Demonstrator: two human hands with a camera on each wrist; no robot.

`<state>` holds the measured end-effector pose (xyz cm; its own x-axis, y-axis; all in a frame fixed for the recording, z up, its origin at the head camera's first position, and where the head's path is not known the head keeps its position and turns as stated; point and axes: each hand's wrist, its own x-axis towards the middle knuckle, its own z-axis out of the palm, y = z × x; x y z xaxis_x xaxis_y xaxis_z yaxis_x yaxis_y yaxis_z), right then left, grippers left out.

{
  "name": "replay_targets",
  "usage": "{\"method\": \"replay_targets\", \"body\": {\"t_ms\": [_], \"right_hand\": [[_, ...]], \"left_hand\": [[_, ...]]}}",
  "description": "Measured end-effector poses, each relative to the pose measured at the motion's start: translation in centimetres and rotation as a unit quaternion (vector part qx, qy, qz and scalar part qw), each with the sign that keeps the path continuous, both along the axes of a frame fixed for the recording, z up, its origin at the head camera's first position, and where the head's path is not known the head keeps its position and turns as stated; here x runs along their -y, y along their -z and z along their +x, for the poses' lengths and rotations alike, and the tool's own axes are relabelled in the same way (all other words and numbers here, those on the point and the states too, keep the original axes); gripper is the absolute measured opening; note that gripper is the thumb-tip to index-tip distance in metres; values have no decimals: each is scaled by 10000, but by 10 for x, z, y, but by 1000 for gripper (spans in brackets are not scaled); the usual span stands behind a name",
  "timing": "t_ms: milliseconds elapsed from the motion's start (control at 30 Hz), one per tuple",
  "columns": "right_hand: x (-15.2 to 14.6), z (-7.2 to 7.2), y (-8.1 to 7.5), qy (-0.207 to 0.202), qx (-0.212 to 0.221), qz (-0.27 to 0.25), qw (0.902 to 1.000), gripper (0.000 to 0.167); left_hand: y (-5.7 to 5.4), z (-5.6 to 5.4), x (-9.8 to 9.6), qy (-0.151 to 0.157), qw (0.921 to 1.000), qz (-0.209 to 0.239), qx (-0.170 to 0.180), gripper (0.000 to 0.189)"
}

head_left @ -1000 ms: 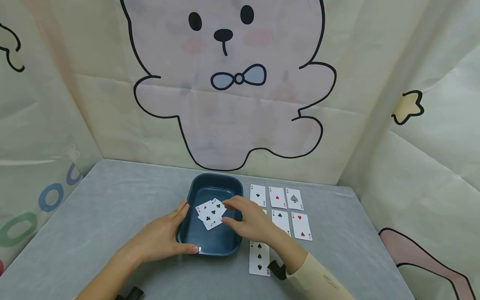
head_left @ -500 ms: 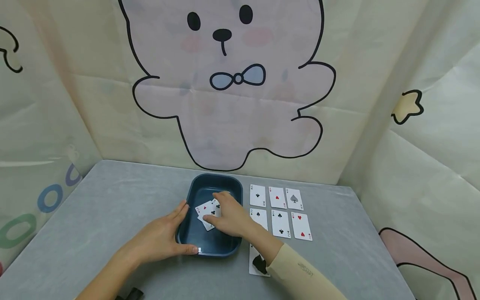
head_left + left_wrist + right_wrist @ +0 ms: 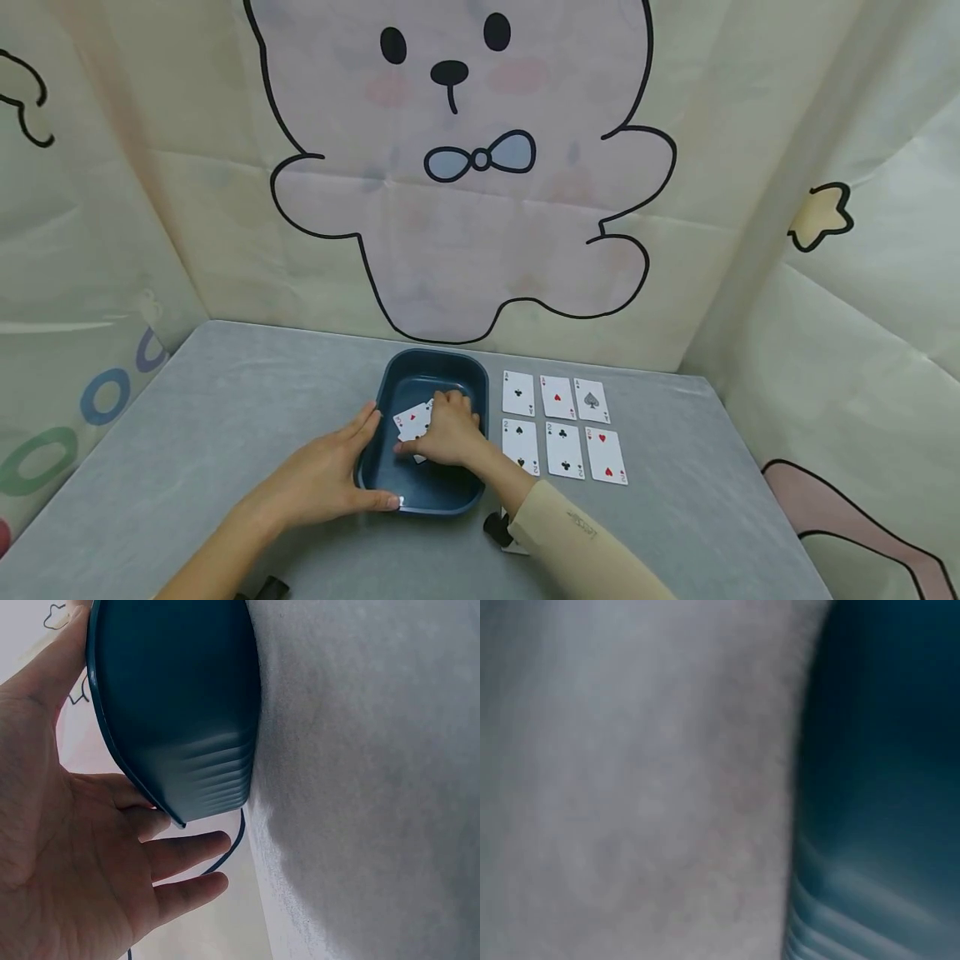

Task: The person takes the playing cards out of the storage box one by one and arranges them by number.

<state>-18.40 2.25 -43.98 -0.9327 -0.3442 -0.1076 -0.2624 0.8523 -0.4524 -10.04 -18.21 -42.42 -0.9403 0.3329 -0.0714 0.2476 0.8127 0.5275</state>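
A dark blue tray [image 3: 420, 500] stands on the table with a few overlapping playing cards [image 3: 411, 419] inside it. My left hand [image 3: 327, 471] holds the tray by its left side, thumb at the near corner and fingers farther up the rim. In the left wrist view the left fingers [image 3: 124, 791] reach the rim, two others extending past the tray's end. My right hand [image 3: 447, 433] is inside the tray, over the cards, with bent fingers and the thumb pointing left at their lower edge. Its fingertips are hidden, and I cannot tell whether they pinch a card.
Right of the tray lie two rows of face-up cards, among them an ace of spades [image 3: 592, 402] and a two of hearts [image 3: 606, 457]. Another card [image 3: 516, 548] lies nearer, mostly under the right sleeve [image 3: 585, 542]. A printed curtain [image 3: 735, 250] borders the grey table [image 3: 300, 358].
My right hand has moved left and farther over the cards in the tray, its fingers bending more. It now covers most of the top card. My left hand stays on the tray.
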Motion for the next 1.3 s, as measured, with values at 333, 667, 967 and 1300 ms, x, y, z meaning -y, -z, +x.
{"method": "replay_targets", "body": {"t_ms": [333,667,967,1300], "right_hand": [[0,-1,3,-23,-68,118,9999,100],[2,0,5,-32,-122,52,9999,87],[3,-1,5,-70,-27,28,10000,85],[-1,-2,2,-416,-232,-284,9985,91]], "left_hand": [[-1,0,-1,19,10000,21,-29,130],[-1,1,-1,-3,10000,27,6,130],[-2,2,-1,-25,10000,34,-1,130],[1,1,0,-2,10000,-15,-25,130]]}}
